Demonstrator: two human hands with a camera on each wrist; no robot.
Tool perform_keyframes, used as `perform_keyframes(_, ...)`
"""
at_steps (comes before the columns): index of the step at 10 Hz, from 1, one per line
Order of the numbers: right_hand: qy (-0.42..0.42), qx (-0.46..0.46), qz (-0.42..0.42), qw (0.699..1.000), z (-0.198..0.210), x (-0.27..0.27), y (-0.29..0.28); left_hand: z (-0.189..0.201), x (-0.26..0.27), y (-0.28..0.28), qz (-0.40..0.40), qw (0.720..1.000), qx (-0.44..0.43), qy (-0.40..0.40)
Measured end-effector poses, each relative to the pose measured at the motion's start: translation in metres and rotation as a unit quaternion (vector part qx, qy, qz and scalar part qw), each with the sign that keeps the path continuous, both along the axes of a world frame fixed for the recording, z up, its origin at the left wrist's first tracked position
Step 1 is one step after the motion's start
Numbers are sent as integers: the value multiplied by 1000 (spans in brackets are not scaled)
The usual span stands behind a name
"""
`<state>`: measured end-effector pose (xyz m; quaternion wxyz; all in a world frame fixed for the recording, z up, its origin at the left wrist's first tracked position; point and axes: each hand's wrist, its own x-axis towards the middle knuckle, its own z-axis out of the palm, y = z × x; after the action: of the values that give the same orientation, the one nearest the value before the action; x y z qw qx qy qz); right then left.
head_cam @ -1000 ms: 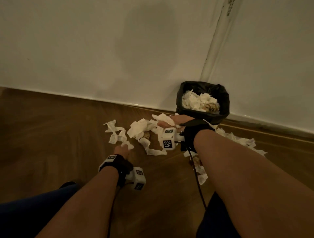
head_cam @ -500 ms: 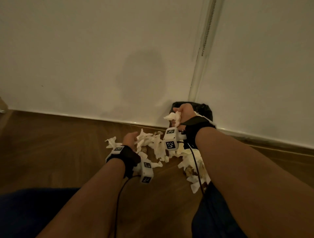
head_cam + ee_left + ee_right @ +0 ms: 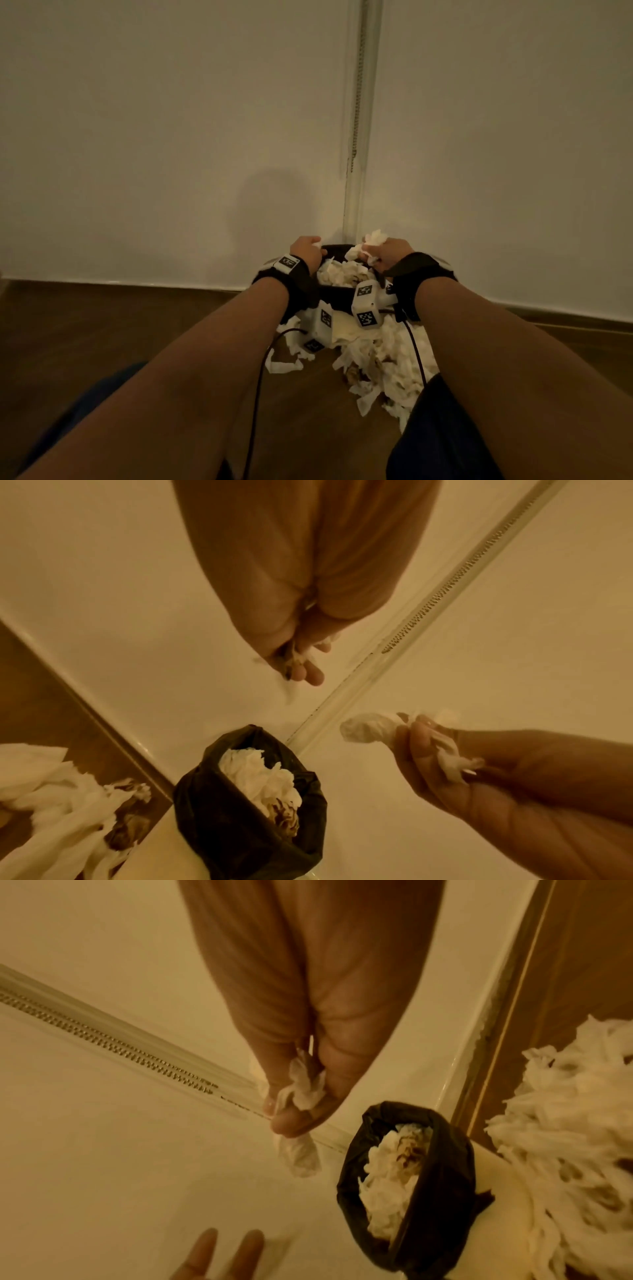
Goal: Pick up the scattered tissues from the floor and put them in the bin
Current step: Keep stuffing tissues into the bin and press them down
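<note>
Right hand (image 3: 390, 251) grips a crumpled white tissue wad (image 3: 368, 245) above the black-lined bin (image 3: 337, 296). Left hand (image 3: 306, 248) pinches 1 small tissue scrap (image 3: 301, 656) beside it. Loose white tissues (image 3: 383, 356) litter the brown wooden floor (image 3: 137, 325).

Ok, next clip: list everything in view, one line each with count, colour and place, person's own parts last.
bin: one, black liner, at the wall corner, part-filled with tissues
tissues on floor: a pile, white, some stained brown, in front of the bin
floor: brown wood
wall: pale, with skirting
pipe: one, pale, vertical in the corner
wrist cameras: two, white, tagged
left hand: over the bin, grips a small tissue scrap
right hand: over the bin, grips a white tissue wad
</note>
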<state>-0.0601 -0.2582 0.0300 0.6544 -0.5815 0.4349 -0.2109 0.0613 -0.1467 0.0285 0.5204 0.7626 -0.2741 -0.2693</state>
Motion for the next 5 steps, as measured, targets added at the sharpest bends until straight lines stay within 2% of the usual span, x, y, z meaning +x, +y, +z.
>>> perform_keyframes(1, -200, 179, -130, 954, -11, -9, -13, 9, -2, -8, -9, 1000, -10, 12)
perform_keyframes(2, -152, 124, -103, 975, -16, -19, -20, 8, -1, -19, -27, 996, -51, 70)
perform_keyframes(3, -137, 73, -96, 983, -23, -22, -27, 5, 1, -27, -46, 988, -90, 113)
perform_keyframes(4, -101, 23, -90, 991, -35, -19, -29, -4, 8, -39, -26, 993, -78, 85)
perform_keyframes(5, -101, 46, -122, 986, -48, -14, -41, -22, 19, -48, -21, 999, -36, -9)
